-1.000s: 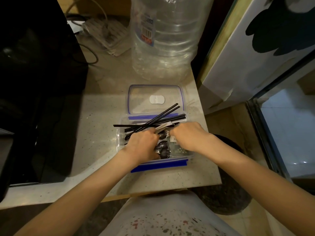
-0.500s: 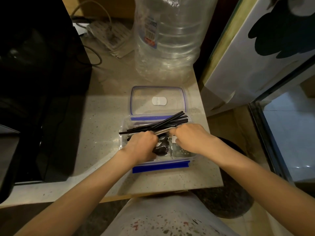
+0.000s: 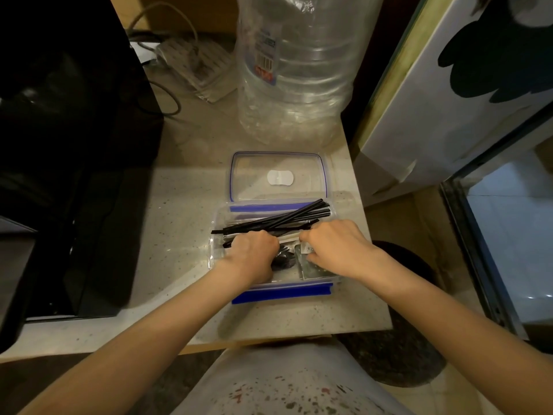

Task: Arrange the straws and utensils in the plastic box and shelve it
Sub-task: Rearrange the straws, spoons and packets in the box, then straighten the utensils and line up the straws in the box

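Both hands sit inside the open plastic box (image 3: 215, 250) at the middle of the frame. The left hand (image 3: 254, 250) is curled knuckles-up over the near ends of the black straws (image 3: 284, 218), its fingers folded round them, though the fingertips themselves are hidden under the hand. The right hand (image 3: 332, 244) lies just beside it, fingers bent down onto a pale wrapped utensil (image 3: 288, 237) and a small printed packet (image 3: 308, 250); whether it actually pinches either one cannot be told from this angle. The straws fan out from under the left hand toward the upper right, their far ends resting over the box's far rim. Between the two hands, dark plastic utensils (image 3: 282, 260) lie on the box floor. The box has blue clips on its near and far edges and stands on a pale speckled counter (image 3: 185, 205). Its clear lid (image 3: 278, 176), blue-rimmed with a white patch at the centre, lies flat just behind it, touching the far edge. Beyond the lid, at the top of the frame, stands a large clear water bottle (image 3: 299, 70). A black appliance (image 3: 68, 145) fills the left side, with a power strip (image 3: 194, 67) at the upper left behind it.
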